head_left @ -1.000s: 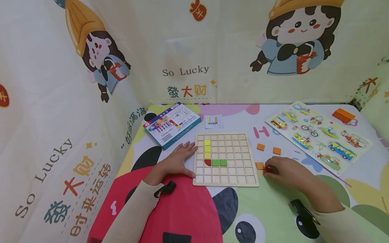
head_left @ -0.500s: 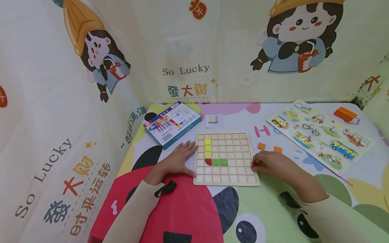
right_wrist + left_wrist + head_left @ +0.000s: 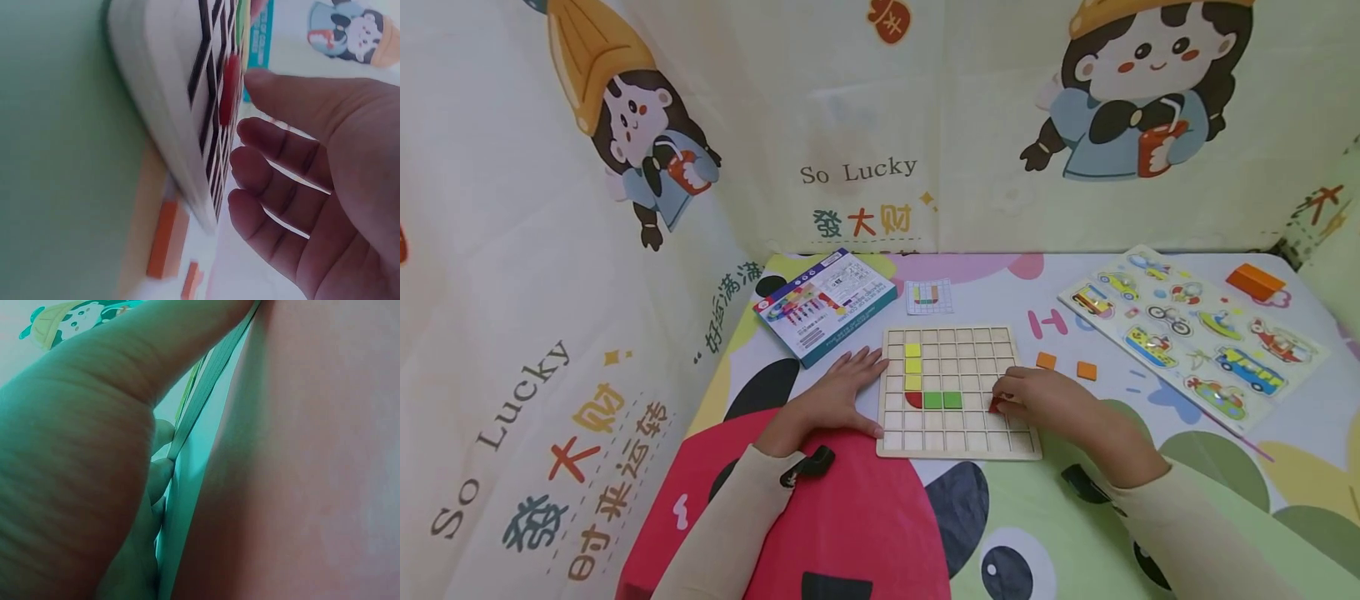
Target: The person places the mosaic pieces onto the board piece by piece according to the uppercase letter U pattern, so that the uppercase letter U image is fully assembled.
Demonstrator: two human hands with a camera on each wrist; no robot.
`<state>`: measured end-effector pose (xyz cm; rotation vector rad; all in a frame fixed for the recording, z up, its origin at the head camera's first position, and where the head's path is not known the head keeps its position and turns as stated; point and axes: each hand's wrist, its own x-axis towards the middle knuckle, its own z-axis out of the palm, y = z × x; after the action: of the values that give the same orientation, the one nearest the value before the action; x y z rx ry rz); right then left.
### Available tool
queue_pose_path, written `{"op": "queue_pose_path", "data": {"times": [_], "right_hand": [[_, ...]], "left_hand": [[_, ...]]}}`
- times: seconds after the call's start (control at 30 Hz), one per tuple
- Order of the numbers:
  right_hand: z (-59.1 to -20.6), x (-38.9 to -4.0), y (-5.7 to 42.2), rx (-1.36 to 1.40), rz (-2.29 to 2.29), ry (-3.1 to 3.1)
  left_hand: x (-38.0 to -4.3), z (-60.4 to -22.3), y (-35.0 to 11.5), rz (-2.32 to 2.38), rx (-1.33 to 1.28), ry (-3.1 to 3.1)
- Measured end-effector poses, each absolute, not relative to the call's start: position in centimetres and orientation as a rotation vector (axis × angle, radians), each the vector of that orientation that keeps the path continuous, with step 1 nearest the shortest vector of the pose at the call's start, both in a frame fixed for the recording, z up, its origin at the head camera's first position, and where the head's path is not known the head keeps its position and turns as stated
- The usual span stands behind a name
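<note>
Small red piece (full shape hidden), pinched in R hand btwn thumb & fingers, has moved L vs 1 s ago: was beside the loose tiles, now at R part of pale wooden grid board; can't tell if touching it. On board, L side: column of 3 sq. yellow tiles, red quarter-round tile just below, then 2 sq. green tiles to its R. L hand relaxed, fingers spread, touching board's L edge. R of board: 2 sq. orange tiles visible on table. Behind board: small white printed card, w/ flat teal-sided printed box to its L. Far R: pale board w/ vehicle pics, orange block near it.
</note>
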<state>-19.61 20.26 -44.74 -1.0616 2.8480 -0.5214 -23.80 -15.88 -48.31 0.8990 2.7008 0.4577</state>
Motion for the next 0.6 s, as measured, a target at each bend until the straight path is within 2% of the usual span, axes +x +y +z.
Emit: {"op": "queue_pose_path", "data": {"times": [0.13,0.43,0.6], "right_hand": [[-45.0,-19.7,19.6,-1.151,-0.508,2.86],[-44.9,-19.9,19.2,-0.982,-0.371,2.863],[-44.7,-20.2,18.8,-1.001,-0.459,2.81]], "left_hand": [[-23.9,-48.5,-15.9,0.464,0.895,2.698],[-23.9,-48.6,-15.9,0.485,0.882,2.704],[-23.9,-48.6,-16.0,0.478,0.885,2.707]]}}
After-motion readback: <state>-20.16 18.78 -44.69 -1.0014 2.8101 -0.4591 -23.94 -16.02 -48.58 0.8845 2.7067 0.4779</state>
